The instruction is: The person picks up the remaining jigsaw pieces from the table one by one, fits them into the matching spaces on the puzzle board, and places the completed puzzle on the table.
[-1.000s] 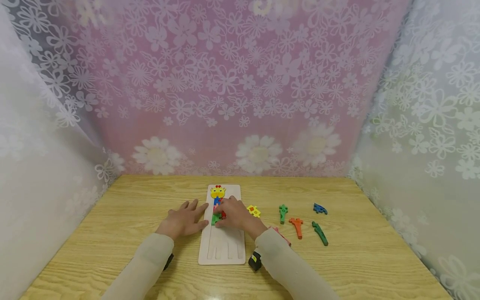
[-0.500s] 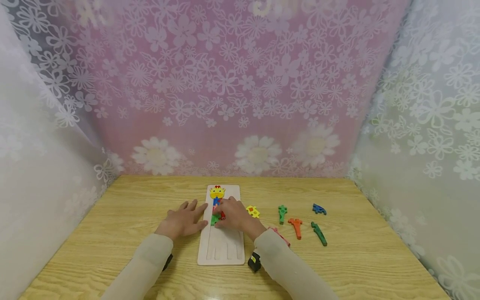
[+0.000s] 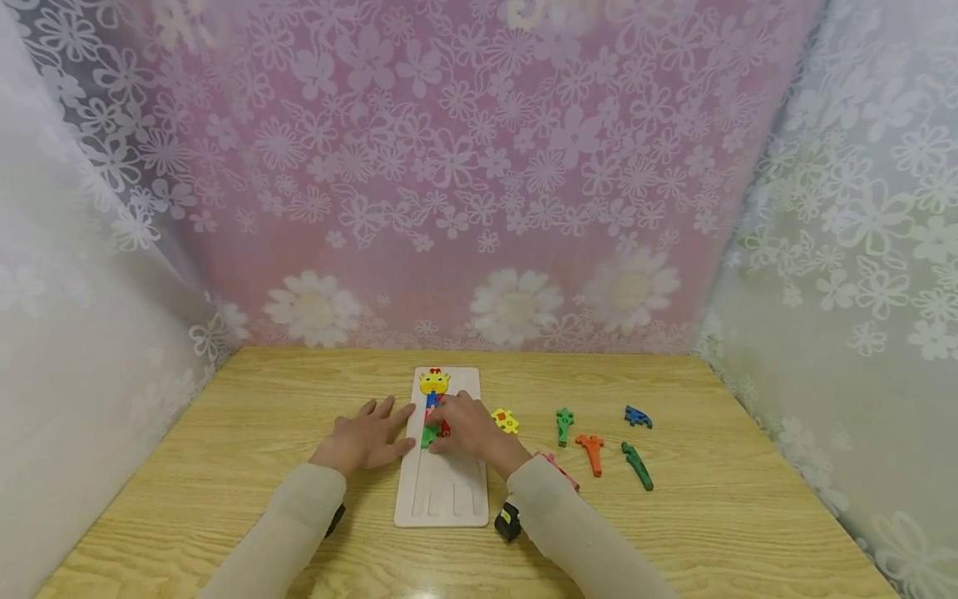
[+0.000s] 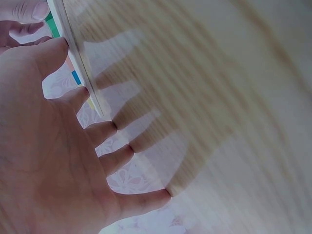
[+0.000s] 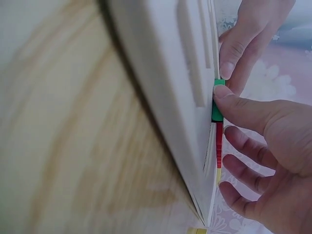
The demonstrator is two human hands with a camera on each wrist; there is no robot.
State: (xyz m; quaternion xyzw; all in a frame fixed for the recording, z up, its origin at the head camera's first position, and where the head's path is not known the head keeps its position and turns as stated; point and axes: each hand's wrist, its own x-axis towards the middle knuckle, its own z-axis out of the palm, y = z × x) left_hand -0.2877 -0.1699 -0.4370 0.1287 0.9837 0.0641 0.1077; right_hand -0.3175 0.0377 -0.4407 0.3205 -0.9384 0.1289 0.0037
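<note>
A pale wooden puzzle board [image 3: 441, 506] lies on the table, with a yellow giraffe head piece [image 3: 434, 383] at its far end. Below the head sit a blue piece [image 3: 432, 401] and a red piece [image 3: 445, 428], partly covered by fingers. My right hand [image 3: 473, 428] pinches a green puzzle piece [image 3: 429, 438] on the board; the right wrist view shows the thumb against the green piece [image 5: 217, 115], which stands slightly proud of the board. My left hand [image 3: 362, 437] is spread flat, its thumb and index fingertips at the board's left edge.
Loose pieces lie right of the board: yellow [image 3: 506, 421], green [image 3: 565, 427], orange [image 3: 592, 454], dark green [image 3: 638, 466], blue [image 3: 639, 417] and a pink one [image 3: 560, 471] partly behind the right sleeve. Flowered curtains [image 3: 516, 166] enclose the table's back and sides.
</note>
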